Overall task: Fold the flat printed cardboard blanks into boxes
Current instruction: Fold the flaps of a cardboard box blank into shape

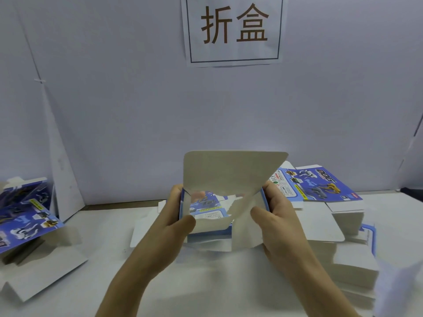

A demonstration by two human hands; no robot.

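Observation:
A half-formed blue printed cardboard box (225,175) is held up above the table in the middle of the view. Its grey inner flap stands upright at the top, and a clear window shows in its front. My left hand (176,216) grips the box's left side, thumb curled over a lower flap. My right hand (278,216) grips the right side, thumb pressing a grey side flap inward. A pile of flat blanks (320,227) lies under and right of the box, grey side up.
Folded blue boxes (25,216) lean in a heap at the left edge of the white table (109,271). More printed blanks (320,184) lie face up at the back right. A white wall with a paper sign (234,28) closes off the back.

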